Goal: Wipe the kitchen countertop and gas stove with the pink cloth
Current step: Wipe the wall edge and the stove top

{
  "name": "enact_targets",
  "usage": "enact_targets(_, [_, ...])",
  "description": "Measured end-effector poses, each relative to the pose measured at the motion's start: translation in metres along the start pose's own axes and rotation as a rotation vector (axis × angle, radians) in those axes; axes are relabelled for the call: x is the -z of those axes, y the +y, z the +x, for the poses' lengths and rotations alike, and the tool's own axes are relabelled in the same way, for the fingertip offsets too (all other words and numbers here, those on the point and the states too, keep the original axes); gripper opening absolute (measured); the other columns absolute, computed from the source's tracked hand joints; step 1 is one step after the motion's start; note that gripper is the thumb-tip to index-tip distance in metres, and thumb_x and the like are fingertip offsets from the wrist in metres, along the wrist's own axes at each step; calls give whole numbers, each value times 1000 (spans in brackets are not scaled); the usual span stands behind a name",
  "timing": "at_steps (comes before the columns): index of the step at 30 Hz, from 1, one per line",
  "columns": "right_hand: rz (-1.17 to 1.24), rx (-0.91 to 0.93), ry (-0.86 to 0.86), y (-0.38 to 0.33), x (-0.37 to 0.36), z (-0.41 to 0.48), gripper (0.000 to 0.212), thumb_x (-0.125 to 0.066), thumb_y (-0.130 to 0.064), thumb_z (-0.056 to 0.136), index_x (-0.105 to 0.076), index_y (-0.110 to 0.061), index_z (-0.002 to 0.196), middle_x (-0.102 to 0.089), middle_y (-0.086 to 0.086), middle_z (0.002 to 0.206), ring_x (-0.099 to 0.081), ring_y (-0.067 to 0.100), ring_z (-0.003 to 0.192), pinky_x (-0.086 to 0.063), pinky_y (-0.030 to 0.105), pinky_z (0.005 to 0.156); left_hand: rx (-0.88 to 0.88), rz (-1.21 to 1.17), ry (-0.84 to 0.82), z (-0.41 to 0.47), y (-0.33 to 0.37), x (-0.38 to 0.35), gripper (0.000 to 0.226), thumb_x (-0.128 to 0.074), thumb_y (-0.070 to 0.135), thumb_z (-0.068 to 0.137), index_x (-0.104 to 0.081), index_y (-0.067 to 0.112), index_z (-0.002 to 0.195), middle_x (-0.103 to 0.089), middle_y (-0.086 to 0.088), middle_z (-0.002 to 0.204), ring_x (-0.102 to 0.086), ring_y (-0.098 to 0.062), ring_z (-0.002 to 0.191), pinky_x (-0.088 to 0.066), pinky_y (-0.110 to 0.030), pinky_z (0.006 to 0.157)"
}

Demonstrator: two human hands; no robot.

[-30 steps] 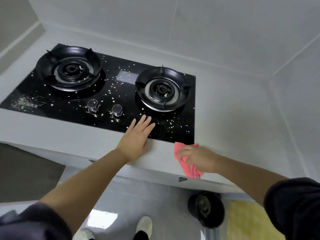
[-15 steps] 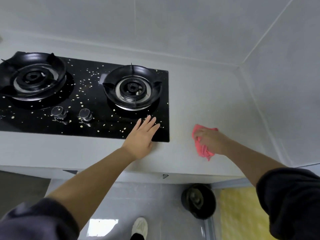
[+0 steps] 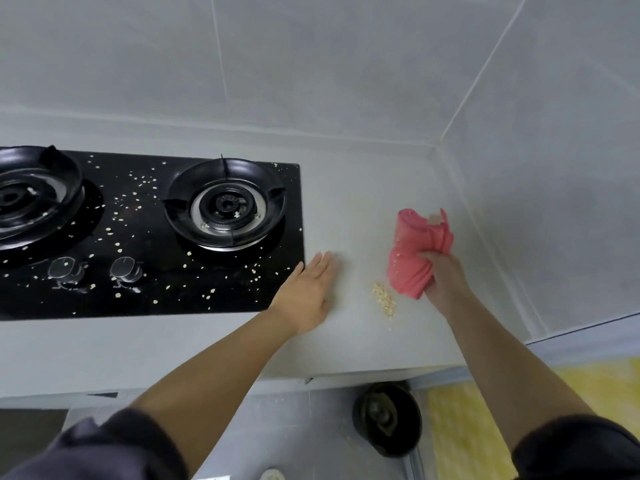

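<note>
Your right hand [image 3: 445, 277] has its grip bunched round the pink cloth [image 3: 414, 261], left hand [image 3: 306, 296] flat. Swipe fast and that crumb pile [image 3: 383, 301] scatters off the worktop [image 3: 346, 348].

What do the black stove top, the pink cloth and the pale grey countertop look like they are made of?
The flat black stove top looks like glossy glass: it shows sharp reflections. The crumpled pink cloth seems a soft knit or microfibre fabric, bunching into folds in the right hand. The pale grey countertop appears matt stone or composite; which one cannot be told.
</note>
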State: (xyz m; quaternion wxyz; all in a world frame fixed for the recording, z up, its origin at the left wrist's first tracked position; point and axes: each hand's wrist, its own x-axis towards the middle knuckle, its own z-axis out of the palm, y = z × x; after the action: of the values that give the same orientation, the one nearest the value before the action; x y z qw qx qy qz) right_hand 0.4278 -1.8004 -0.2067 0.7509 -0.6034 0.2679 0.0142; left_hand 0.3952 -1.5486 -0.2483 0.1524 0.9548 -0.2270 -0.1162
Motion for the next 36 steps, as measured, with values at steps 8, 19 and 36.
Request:
enact_targets(8, [421,-149,16,9,0,-11,13,-67,3,80,-63,-3,91,-70,4,76,-66,7,53,-51,15,47,-21,166,-150,66,88,-2,79,-42,7,91,6,14,153,19,-12,159,17,-29,146,2,-48,119])
enact_targets(19, [223,73,285,6,28,-11,15,-53,3,90,-63,-8,87,-61,6,75,-64,10,55,-50,19,53,-37,297,-218,90,111,-9,82,-47,13,92,8,11,153,17,-17,158,17,-34,146,3,-54,118])
enact_targets(36, [-37,-81,221,5,47,8,3,-67,-11,86,-66,-9,88,-69,10,89,-65,27,85,-52,41,87,-143,312,-132,123,110,13,81,-44,11,95,13,22,152,14,-12,160,13,-31,147,0,-55,117])
